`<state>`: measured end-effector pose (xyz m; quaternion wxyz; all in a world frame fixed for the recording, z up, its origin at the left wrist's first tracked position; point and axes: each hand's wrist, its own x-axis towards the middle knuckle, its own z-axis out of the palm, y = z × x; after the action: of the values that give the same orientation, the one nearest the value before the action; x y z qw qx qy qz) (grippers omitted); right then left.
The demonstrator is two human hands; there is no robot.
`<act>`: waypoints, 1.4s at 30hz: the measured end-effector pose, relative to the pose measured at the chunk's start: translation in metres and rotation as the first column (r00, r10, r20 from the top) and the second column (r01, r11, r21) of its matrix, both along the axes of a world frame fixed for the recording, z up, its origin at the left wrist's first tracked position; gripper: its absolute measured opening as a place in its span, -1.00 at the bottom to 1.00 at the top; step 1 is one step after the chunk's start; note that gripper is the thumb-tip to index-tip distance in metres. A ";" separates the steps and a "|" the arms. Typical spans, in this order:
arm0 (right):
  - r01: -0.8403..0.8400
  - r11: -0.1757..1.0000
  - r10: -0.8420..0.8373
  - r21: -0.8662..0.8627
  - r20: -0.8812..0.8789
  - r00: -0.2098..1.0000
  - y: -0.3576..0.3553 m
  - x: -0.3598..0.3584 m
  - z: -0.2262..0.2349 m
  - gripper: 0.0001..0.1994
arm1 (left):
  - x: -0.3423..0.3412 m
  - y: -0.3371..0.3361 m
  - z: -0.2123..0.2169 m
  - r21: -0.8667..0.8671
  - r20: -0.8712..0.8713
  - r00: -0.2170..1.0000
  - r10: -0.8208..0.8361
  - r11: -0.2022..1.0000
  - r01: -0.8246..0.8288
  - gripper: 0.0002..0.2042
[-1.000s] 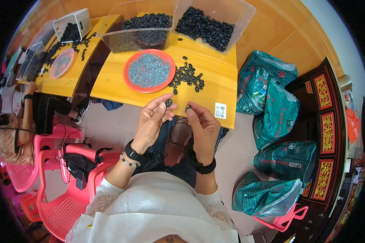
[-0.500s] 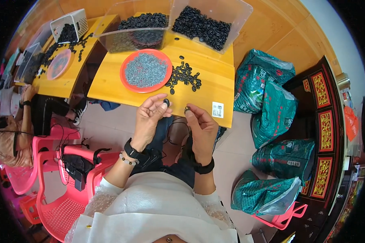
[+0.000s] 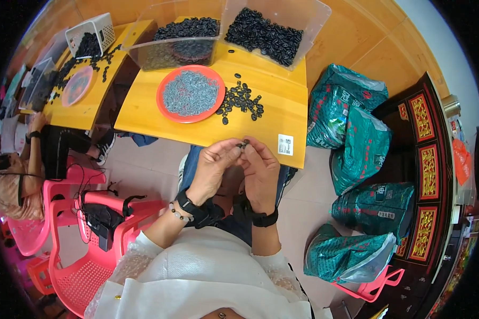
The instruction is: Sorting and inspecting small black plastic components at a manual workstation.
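Observation:
Just in front of the table's near edge, my two hands meet at the fingertips. My left hand [image 3: 217, 164] is closed in a pinch on a small black oval piece [image 3: 241, 145]. My right hand [image 3: 261, 170] is pinched too, on a small dark part pressed against that piece; fingers hide most of both. Beyond them lies a loose group of black oval pieces [image 3: 241, 99] on the yellow table [image 3: 282, 101]. Left of the group stands a red round plate [image 3: 190, 120] heaped with small grey metal pins or screws [image 3: 190, 93].
Two clear plastic bins [image 3: 143, 56] [image 3: 308, 32] of black pieces stand at the table's back. Green sacks [image 3: 359, 154] line the floor at right, beside a dark carved cabinet [image 3: 426, 159]. Pink chairs [image 3: 80, 276] and another person's arm [image 3: 35, 143] are at left.
My hands were apart, each pinching a small dark piece. They have come together, and the pieces now touch at the fingertips.

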<state>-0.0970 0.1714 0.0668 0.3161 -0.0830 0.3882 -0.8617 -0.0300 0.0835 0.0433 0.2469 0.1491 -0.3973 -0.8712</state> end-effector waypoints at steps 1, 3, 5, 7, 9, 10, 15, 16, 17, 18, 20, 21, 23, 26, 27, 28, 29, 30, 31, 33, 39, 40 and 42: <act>-0.005 1.000 0.005 -0.002 0.000 1.000 0.000 0.000 0.000 -0.79 | 0.000 0.001 0.000 -0.006 -0.001 1.000 0.000 1.000 0.000 -0.81; -0.006 1.000 0.006 0.008 0.010 1.000 0.003 -0.002 0.001 -0.78 | 0.000 0.002 -0.001 -0.017 -0.006 1.000 0.003 1.000 -0.003 -0.81; -0.010 1.000 0.010 -0.001 0.018 1.000 0.002 -0.003 0.004 -0.78 | 0.001 0.003 0.000 -0.029 -0.011 1.000 0.009 1.000 -0.009 -0.81; -0.017 1.000 0.018 -0.012 0.024 1.000 0.003 -0.005 0.004 -0.78 | 0.000 0.005 0.001 -0.022 0.008 1.000 0.016 1.000 -0.016 -0.80; -0.026 1.000 0.026 0.002 -0.034 0.999 0.004 -0.006 0.000 -0.76 | 0.001 0.003 0.002 -0.022 0.000 1.000 0.006 1.000 -0.006 -0.80; -0.039 0.999 0.039 -0.004 -0.034 0.999 0.003 -0.005 0.001 -0.76 | 0.001 0.001 0.003 -0.020 -0.009 1.000 -0.015 1.000 0.015 -0.80; -0.013 0.999 0.016 0.041 -0.057 0.998 -0.007 0.002 0.005 -0.77 | 0.007 -0.001 0.012 -0.143 0.073 0.996 0.047 0.989 -0.037 -0.77; -0.011 0.998 0.015 0.061 -0.070 0.997 -0.004 0.003 0.005 -0.77 | 0.008 0.002 0.011 -0.268 0.149 0.987 0.067 0.963 -0.025 -0.76; -0.015 0.995 0.021 0.095 -0.063 0.998 -0.001 0.001 0.004 -0.78 | 0.006 0.004 0.013 -0.179 0.099 0.994 0.038 0.984 -0.020 -0.75; -0.016 0.991 0.024 0.129 -0.058 0.998 0.004 -0.001 0.003 -0.78 | 0.006 0.003 0.014 -0.177 0.097 0.995 -0.001 0.984 0.018 -0.75; 0.000 0.995 0.005 0.097 -0.051 0.999 0.004 -0.001 0.003 -0.78 | 0.003 0.002 0.015 -0.181 0.087 0.994 -0.063 0.980 0.078 -0.76; -0.001 0.997 0.005 0.081 -0.042 0.999 0.005 -0.001 0.004 -0.78 | 0.004 0.002 0.015 -0.177 0.081 0.994 -0.071 0.981 0.084 -0.76; -0.001 0.993 0.004 0.114 -0.025 1.000 0.005 0.002 0.015 -0.78 | 0.007 -0.001 0.015 -0.160 0.016 1.000 -0.027 0.987 0.029 -0.78; 0.038 0.936 0.065 0.350 -0.276 0.959 0.003 0.002 0.014 -0.77 | 0.020 -0.015 0.008 -0.619 0.093 0.963 0.252 0.773 -0.142 -0.72; 0.080 0.927 0.026 0.365 -0.277 0.961 0.002 0.001 0.015 -0.77 | 0.021 -0.020 0.011 -0.638 0.098 0.957 0.273 0.755 -0.150 -0.70; 0.132 0.920 0.013 0.368 -0.365 0.931 0.003 0.001 0.017 -0.78 | 0.020 -0.020 0.017 -0.716 0.035 0.937 0.347 0.663 -0.219 -0.77; 0.170 0.915 0.013 0.366 -0.449 0.894 0.002 0.002 0.019 -0.79 | 0.022 -0.021 0.024 -0.748 0.044 0.937 0.346 0.633 -0.199 -0.76; 0.197 0.907 -0.009 0.373 -0.448 0.894 0.002 0.002 0.021 -0.79 | 0.024 -0.023 0.028 -0.779 0.049 0.936 0.348 0.599 -0.182 -0.75; 0.189 0.913 -0.011 0.363 -0.440 0.898 0.003 0.003 0.023 -0.79 | 0.024 -0.024 0.028 -0.807 0.012 0.945 0.327 0.561 -0.184 -0.73; 0.188 0.917 -0.021 0.351 -0.429 0.903 0.003 0.004 0.021 -0.79 | 0.023 -0.022 0.027 -0.804 0.016 0.952 0.306 0.570 -0.169 -0.73; 0.175 0.899 0.050 0.401 -0.491 0.870 0.007 0.007 0.013 -0.78 | 0.024 -0.018 0.026 -0.812 0.025 0.946 0.325 0.558 -0.170 -0.71; 0.177 0.904 0.043 0.388 -0.496 0.867 0.007 0.008 0.014 -0.78 | 0.024 -0.018 0.027 -0.806 0.023 0.942 0.335 0.564 -0.181 -0.71; 0.180 0.910 0.034 0.373 -0.500 0.865 0.008 0.008 0.014 -0.78 | 0.025 -0.018 0.027 -0.816 0.024 0.944 0.330 0.552 -0.172 -0.72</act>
<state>-0.0886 0.1790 0.0809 0.1822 -0.2185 0.6302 -0.7224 -0.0051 0.0650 0.0700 0.3737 0.1524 -0.7415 -0.5361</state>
